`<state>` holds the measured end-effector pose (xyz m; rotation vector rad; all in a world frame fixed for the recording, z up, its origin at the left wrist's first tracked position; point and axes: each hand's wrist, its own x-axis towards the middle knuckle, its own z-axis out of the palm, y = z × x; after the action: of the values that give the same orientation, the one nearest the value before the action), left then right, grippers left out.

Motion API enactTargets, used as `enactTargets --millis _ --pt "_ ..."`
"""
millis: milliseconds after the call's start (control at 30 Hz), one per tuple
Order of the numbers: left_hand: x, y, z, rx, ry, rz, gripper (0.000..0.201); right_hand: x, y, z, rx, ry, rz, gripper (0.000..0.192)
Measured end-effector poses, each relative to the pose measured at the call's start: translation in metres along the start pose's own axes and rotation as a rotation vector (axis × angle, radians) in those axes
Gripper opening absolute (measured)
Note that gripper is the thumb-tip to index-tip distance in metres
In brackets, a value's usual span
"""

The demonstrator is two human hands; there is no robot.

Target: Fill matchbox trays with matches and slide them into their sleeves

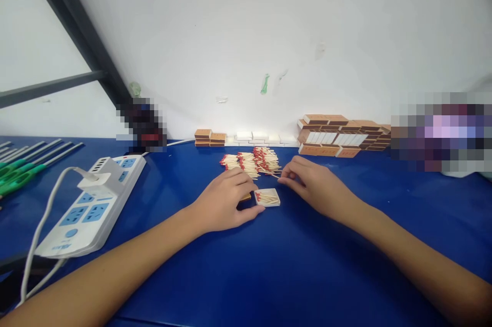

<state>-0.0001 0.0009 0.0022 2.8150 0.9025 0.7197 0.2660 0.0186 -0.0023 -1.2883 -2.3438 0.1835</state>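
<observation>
My left hand [226, 201] is closed around a matchbox, with its thumb and fingers at the near and far sides. A bit of the orange-brown sleeve [246, 197] shows under the palm. To its right the white tray [273, 203] lies on the table with several red-tipped matches in it. My right hand [311, 181] pinches the end of a match [273, 175] at the near right edge of the match pile [249, 164]. Whether it holds more than one match is hard to see. The pile lies just beyond both hands, red heads mostly pointing away or left.
Against the wall stand stacked matchboxes [348, 152] on the right, white trays [246, 137] in the middle and a few brown boxes [203, 135] leftward. A power strip [111, 219] with a plugged charger [100, 183] and green-handled tools [23, 176] lie at left on the blue table [246, 276].
</observation>
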Motion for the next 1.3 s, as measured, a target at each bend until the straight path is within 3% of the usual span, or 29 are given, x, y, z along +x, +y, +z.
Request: enactTargets --millis 100,233,500,900,1100,1300 --pt "0.000 -0.001 0.000 0.006 -0.007 -0.005 0.028 -0.007 -0.014 -0.011 0.048 -0.029 -0.084 0.010" --pt "0.000 -0.001 0.000 -0.015 -0.006 -0.002 0.029 -0.011 -0.029 -0.009 0.062 -0.116 -0.161 0.008" --pt "-0.001 0.007 -0.001 -0.124 0.025 0.118 0.030 0.002 0.008 0.006 0.054 0.105 -0.084 0.010" --pt "0.000 0.002 0.000 -0.075 0.008 0.045 0.029 0.013 0.011 0.021 0.081 0.007 -0.039 0.011" --pt "0.000 -0.003 -0.001 -0.025 0.019 -0.020 0.028 0.006 0.014 0.004 0.072 -0.042 -0.106 0.015" --pt "-0.001 -0.003 0.002 -0.006 0.018 -0.032 0.031 -0.007 -0.017 -0.018 0.093 -0.143 -0.121 0.016"
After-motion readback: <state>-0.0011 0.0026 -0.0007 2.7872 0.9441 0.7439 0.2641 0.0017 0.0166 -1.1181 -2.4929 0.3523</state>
